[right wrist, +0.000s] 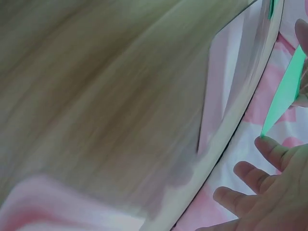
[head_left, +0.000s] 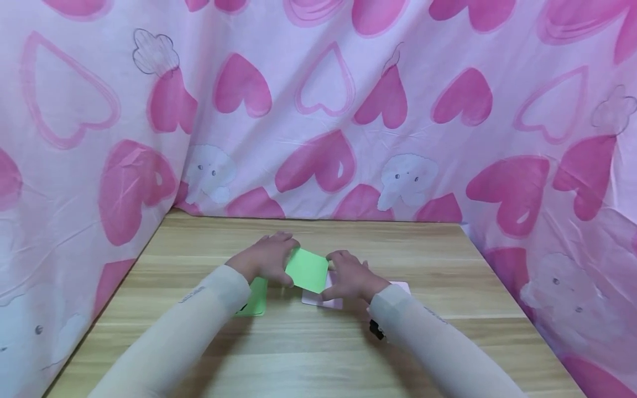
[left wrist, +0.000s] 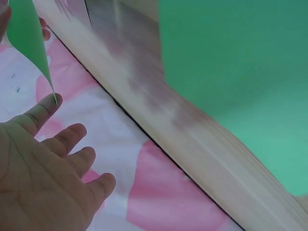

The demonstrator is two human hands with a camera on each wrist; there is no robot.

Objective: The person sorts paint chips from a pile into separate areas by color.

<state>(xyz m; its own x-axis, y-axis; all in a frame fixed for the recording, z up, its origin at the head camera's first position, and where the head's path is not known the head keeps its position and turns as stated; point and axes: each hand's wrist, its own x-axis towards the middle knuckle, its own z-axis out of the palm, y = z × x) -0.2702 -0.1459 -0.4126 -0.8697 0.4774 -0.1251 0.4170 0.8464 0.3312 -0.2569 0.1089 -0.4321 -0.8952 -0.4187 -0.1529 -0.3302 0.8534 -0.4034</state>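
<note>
Both hands hold a thin green card (head_left: 307, 269) above the table, bowed slightly. My left hand (head_left: 269, 257) pinches its left edge between thumb and index finger; the other fingers spread apart in the left wrist view. At the opposite edge, my right hand (head_left: 350, 276) pinches the card the same way, its index fingertip at a corner in the right wrist view. A pink card (head_left: 320, 299) lies on the table under the held card, partly hidden by the right hand. Below the left wrist rests another green card (head_left: 257, 301) with a black mark, partly covered by the sleeve.
Another pink card (head_left: 401, 286) shows from behind the right wrist. A small black object (head_left: 376, 330) is at the right sleeve. The wood-grain table (head_left: 308, 354) meets a pink heart-patterned cloth (head_left: 318, 110) at its back and sides.
</note>
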